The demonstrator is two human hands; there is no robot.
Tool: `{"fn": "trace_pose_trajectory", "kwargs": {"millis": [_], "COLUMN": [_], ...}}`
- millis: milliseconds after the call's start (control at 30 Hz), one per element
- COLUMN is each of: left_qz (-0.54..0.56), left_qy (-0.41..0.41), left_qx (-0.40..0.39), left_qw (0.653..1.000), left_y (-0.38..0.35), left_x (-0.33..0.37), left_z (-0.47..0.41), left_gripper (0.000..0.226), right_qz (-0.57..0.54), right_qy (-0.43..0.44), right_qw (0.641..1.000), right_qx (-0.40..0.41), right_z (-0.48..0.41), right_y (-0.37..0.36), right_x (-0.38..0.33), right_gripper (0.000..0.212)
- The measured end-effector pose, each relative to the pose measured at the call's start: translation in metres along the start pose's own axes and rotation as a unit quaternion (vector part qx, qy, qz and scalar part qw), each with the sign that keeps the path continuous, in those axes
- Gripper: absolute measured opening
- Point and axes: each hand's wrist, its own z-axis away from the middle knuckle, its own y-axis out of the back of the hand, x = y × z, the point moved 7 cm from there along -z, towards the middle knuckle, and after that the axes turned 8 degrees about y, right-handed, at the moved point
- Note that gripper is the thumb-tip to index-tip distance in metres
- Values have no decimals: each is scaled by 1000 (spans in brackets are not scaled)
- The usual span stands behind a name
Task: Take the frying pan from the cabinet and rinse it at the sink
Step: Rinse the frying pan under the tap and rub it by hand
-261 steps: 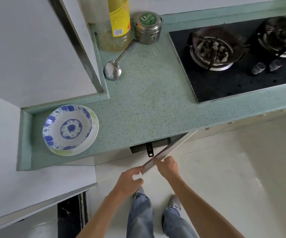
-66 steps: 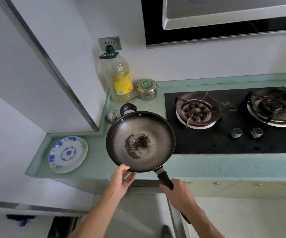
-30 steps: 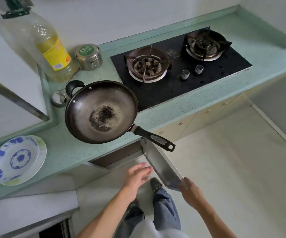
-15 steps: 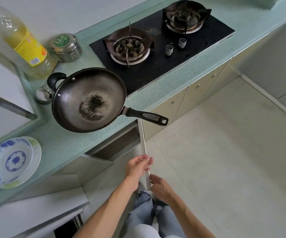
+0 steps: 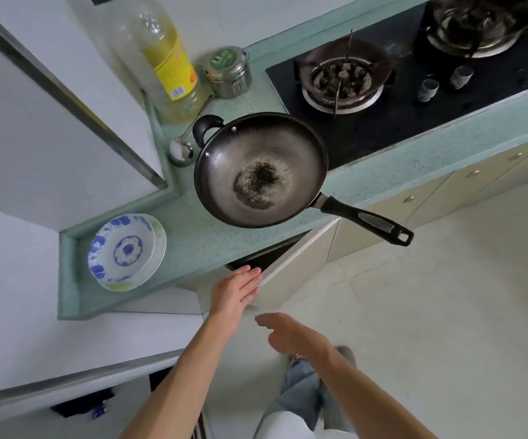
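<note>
The frying pan [image 5: 261, 169] sits on the green counter [image 5: 193, 245] just left of the stove [image 5: 414, 99], out of the cabinet but not yet at any sink — no sink shows in this view. Both hands are empty and open. The left hand [image 5: 234, 294] is flat, its fingertips against the edge of the cabinet door [image 5: 291, 270], which stands ajar below the counter; the right hand [image 5: 291, 334] hangs loose just under that door, fingers relaxed, touching nothing that I can see. The step in hand looks like shutting the door, with the rinse still wholly ahead. What the next pick-up turns on is the handle [image 5: 367, 221]: the pan's long axis runs from a small loop grip [image 5: 207, 128] at the far left rim, by the spoon [image 5: 180, 150] and oil bottle [image 5: 167, 61], down to the long black handle, which juts off the counter edge toward the person's right side. So the pan lies up and ahead of both hands, and the handle end is the nearest part — nearer the right hand than the left, and angled fairly well for it. A right-hand grasp there seems the natural reach, with the left free to steady the rim. The blue-patterned plate [image 5: 126, 251] sits well to the left, clear of that path.
</note>
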Motion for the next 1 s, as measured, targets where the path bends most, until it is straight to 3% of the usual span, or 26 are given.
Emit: {"fn": "trace_pose_trajectory", "kwargs": {"millis": [100, 167, 267, 333, 367, 433, 500, 633, 733, 833, 1000], "left_qz": [58, 105, 116, 106, 98, 80, 72, 68, 95, 104, 116], "left_qy": [-6, -10, -15, -2, 4, 14, 31, 57, 47, 10, -15], "left_qx": [-9, -3, 20, 45, 57, 72, 69, 74, 50, 39, 47], "left_qw": [998, 994, 993, 993, 993, 994, 994, 993, 993, 994, 992], "left_y": [-3, -11, -22, -23, -22, -19, -17, -8, -7, -8, -2], "left_x": [24, 49, 86, 95, 95, 93, 91, 94, 104, 115, 117], "left_z": [-6, -13, -24, -31, -34, -37, -40, -46, -55, -62, -62], "left_gripper": [25, 25, 16, 12, 11, 7, 4, 7, 13, 20, 28], "right_qz": [52, 69, 138, 218, 249, 253, 219, 221, 118, 87, 141], "right_qy": [33, 85, 156, 131, 88, -14, -69, -96, -121, -124, -119], "right_qw": [997, 984, 920, 879, 875, 900, 932, 948, 969, 965, 943], "right_qx": [49, 138, 333, 404, 405, 355, 282, 208, 179, 214, 277], "right_z": [32, 59, 101, 117, 117, 107, 95, 70, 54, 49, 61], "right_y": [44, 94, 183, 229, 245, 265, 271, 272, 269, 272, 265], "right_x": [-7, -25, -57, -65, -61, -41, -25, -11, 2, 7, 5], "right_gripper": [57, 44, 37, 43, 49, 56, 44, 26, 19, 23, 36]}}
